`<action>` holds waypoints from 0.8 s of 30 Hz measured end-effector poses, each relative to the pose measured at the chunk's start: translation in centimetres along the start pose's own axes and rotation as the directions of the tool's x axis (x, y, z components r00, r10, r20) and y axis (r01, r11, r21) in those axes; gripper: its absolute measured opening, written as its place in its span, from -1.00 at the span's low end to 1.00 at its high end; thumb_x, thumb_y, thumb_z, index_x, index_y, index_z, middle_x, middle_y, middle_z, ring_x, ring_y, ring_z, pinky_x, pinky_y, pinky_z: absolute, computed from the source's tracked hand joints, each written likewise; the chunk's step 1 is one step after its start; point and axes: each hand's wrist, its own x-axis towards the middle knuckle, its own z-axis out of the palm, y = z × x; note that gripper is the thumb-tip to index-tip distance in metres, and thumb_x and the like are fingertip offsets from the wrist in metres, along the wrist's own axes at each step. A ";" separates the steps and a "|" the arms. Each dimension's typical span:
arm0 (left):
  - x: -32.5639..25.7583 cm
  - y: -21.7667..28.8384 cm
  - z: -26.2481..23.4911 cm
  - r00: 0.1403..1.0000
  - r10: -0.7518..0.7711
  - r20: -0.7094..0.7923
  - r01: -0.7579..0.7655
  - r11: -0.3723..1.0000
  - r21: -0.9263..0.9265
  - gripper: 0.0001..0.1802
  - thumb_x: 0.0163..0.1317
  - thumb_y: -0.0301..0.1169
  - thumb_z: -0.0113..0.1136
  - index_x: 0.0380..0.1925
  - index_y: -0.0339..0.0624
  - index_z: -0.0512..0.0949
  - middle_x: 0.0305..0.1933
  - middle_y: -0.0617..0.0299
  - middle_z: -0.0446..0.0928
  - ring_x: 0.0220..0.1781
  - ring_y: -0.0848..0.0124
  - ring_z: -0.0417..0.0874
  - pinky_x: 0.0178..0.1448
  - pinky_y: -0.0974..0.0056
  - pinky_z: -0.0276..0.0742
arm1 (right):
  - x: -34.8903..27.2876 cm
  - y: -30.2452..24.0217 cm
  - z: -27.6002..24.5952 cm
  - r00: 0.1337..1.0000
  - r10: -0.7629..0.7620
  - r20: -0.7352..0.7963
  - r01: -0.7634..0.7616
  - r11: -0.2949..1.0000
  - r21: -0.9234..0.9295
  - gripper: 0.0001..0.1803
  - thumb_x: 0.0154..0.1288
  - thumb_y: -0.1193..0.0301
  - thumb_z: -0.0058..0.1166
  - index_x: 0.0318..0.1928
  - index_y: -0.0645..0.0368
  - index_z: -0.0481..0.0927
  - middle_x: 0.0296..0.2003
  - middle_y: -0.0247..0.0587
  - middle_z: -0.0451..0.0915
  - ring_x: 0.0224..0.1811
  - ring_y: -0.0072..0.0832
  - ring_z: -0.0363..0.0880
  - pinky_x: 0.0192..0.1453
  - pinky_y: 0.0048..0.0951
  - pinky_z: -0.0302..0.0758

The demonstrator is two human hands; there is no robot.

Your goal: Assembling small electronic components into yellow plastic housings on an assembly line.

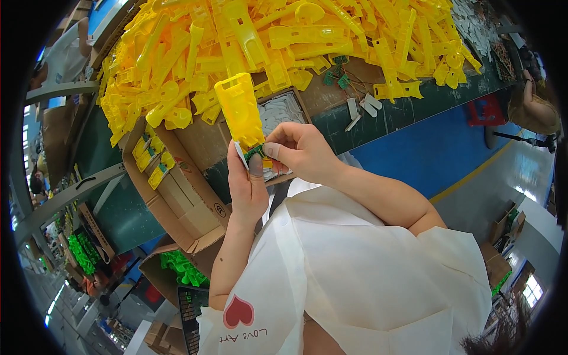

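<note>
White apron (367,278) fills the lower frame, closest to the camera, with a red heart print (238,312) at its lower left corner. Both forearms come up from it. Left hand (248,183) is wrapped around the lower end of a yellow plastic housing (239,109), thumb pressed on the front, holding it upright and tilted slightly left. Right hand (302,151) pinches a small green circuit board (255,152) against the base of the housing, fingertips closed on it, right beside the left thumb. A thin white strip (241,155) shows at the housing's lower left edge, touching the left hand's fingers. The housing is in the air above the edge of the green worktable (414,112), not resting on anything.

Just behind the hands, an open cardboard tray (284,109) holds white flat parts. Left of it, a cardboard box (177,189) with small yellow pieces in its compartments sits at the table edge. Below the box, green plastic parts (183,266) lie in a lower carton.

Farther back, a large heap of yellow housings (284,41) covers the tabletop. A few loose white clips (364,106) and green boards (337,74) lie on brown cardboard in front of the heap. Blue floor (438,154) shows to the right, with a red stool (488,109) on it. Another person's arm (532,106) is at the far right edge.
</note>
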 end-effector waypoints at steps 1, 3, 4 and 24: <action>-0.1 -0.1 0.1 1.000 0.001 -0.001 -0.001 1.000 -0.001 -0.58 0.29 -0.33 -0.18 0.08 -0.32 0.10 -0.10 0.23 0.33 -0.09 0.53 0.34 0.02 0.44 0.26 | 0.1 -0.1 -0.1 0.997 0.075 0.027 -0.076 0.997 0.031 -0.92 0.17 0.54 -0.03 -0.33 0.32 0.41 -0.52 -0.31 0.49 -0.53 -0.70 0.43 -0.48 -0.69 0.39; -0.4 -0.3 0.2 0.998 0.025 -0.050 -0.023 0.999 0.040 -0.60 0.28 -0.31 -0.14 0.03 -0.32 0.14 -0.10 0.22 0.32 -0.09 0.53 0.34 0.00 0.45 0.26 | 0.2 -0.2 -0.4 0.987 0.150 0.054 -0.153 0.986 0.060 -0.90 0.16 0.54 -0.02 -0.32 0.31 0.40 -0.51 -0.30 0.49 -0.53 -0.70 0.43 -0.48 -0.69 0.39; -0.5 -0.4 0.2 0.998 0.025 -0.049 -0.023 0.999 0.038 -0.60 0.28 -0.31 -0.14 0.03 -0.32 0.14 -0.10 0.22 0.32 -0.09 0.53 0.34 0.00 0.45 0.26 | 0.3 0.0 -0.5 0.988 0.135 0.068 -0.137 0.990 0.025 -0.84 0.15 0.53 -0.01 -0.25 0.30 0.37 -0.44 -0.26 0.48 -0.47 -0.67 0.45 -0.42 -0.67 0.41; -0.7 0.2 -0.4 0.996 -0.069 0.064 0.086 0.949 -0.305 -0.65 0.23 -0.45 -0.16 0.02 -0.27 0.18 -0.08 0.23 0.34 -0.06 0.54 0.36 0.01 0.44 0.29 | -0.4 0.0 -0.1 0.973 -0.078 0.217 0.031 0.977 0.211 -0.72 0.12 0.57 -0.17 -0.11 0.29 0.30 -0.28 -0.23 0.47 -0.26 -0.59 0.46 -0.23 -0.55 0.48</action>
